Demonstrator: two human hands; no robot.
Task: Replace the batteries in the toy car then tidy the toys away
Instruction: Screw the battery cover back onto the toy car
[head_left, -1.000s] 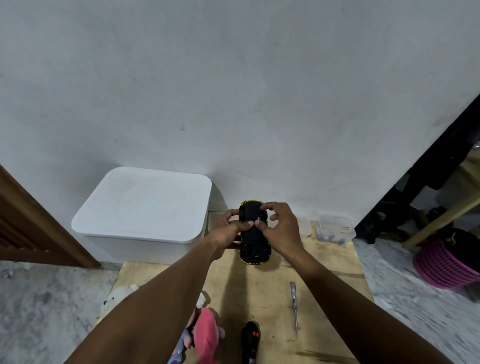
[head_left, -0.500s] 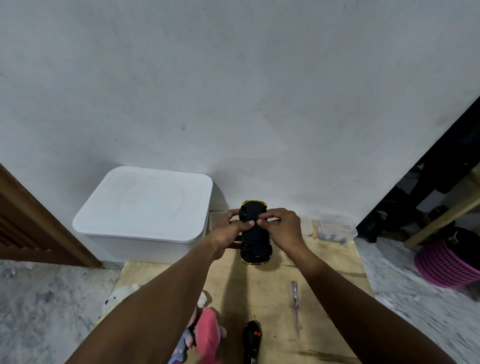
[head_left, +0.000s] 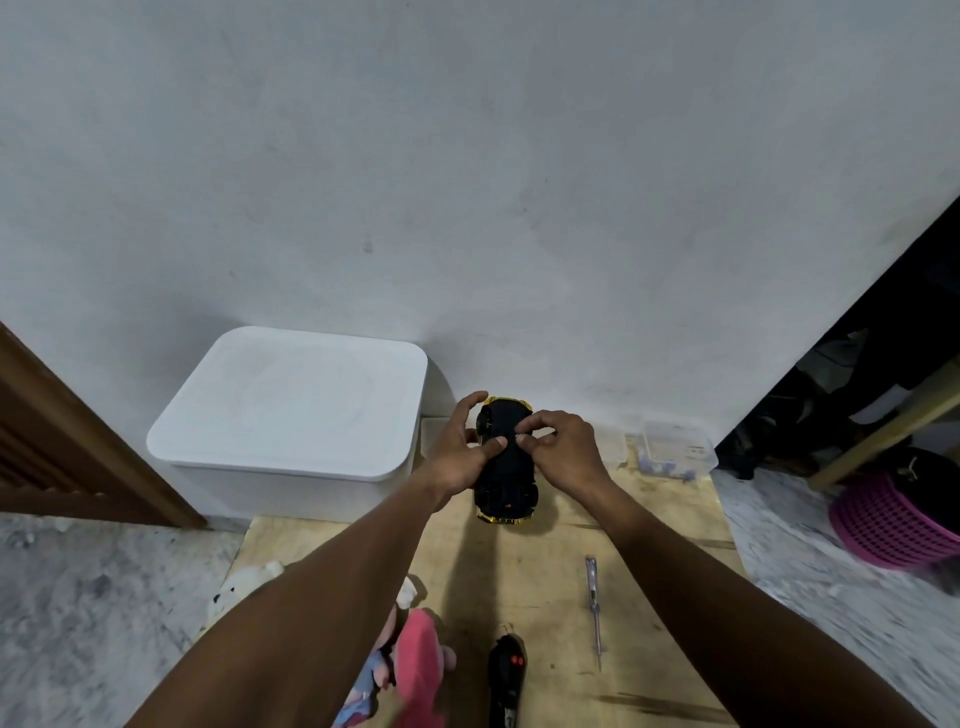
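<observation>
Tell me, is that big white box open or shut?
Shut: the white box has its flat lid sitting flush over the whole top, with nothing inside showing.

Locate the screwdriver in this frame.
The screwdriver lies on the wooden board, right of centre, untouched, between the remote and the right forearm.

Dim, even indoor light; soft shadows, wide-angle edge warp, slight blur bottom/right.

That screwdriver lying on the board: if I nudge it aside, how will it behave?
The screwdriver looks thin and round-shafted, so it would probably roll rather than slide on the flat wooden board. It seems stiff and light, so a small push may send it far. Its slim handle could slip when pinched.
</observation>
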